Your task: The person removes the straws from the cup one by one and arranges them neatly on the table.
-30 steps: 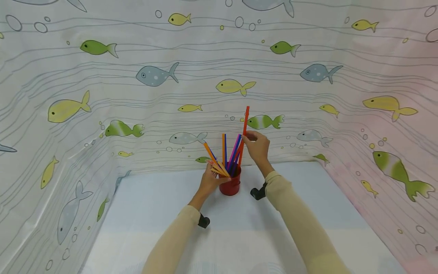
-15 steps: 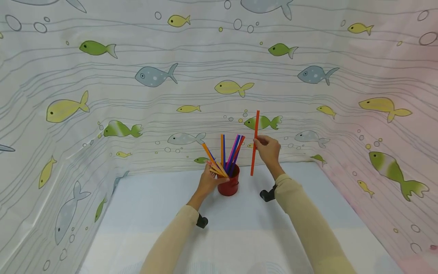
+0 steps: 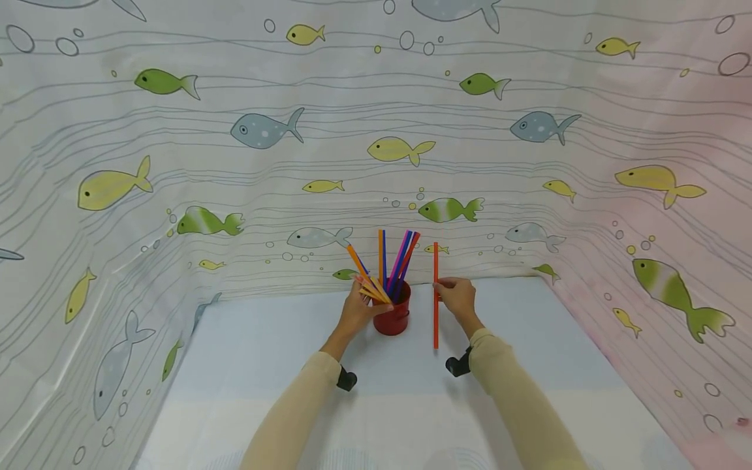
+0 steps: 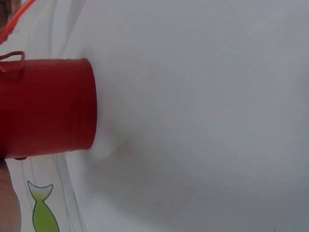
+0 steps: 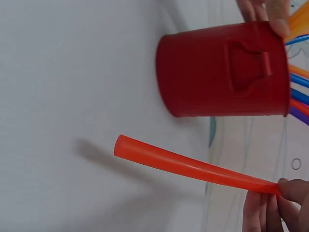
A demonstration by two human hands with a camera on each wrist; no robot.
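Observation:
A small red metal bucket [image 3: 390,323] stands upright on the white surface, holding several orange, blue, pink, purple and red straws [image 3: 399,264]. My left hand [image 3: 354,312] grips it at the left of its rim; in the right wrist view the thumb [image 5: 278,19] lies over the rim. Orange-yellow straws [image 3: 376,292] lean out over that hand. To the right of the bucket, my right hand [image 3: 458,297] pinches a long red-orange straw [image 3: 436,329] near its middle, upright. Its lower end [image 5: 118,146] is free, close over the surface.
Fish-patterned sheeting [image 3: 329,150] forms walls behind and at both sides. A white cloth [image 3: 264,365] covers the table. Black wrist cameras [image 3: 348,379] hang beneath both sleeves. The bucket's side has a wire handle loop [image 5: 248,67].
My right hand has pulled the red-orange straw out of the bucket, carried it to the right, then lowered it beside the bucket. My left hand has stayed on the bucket.

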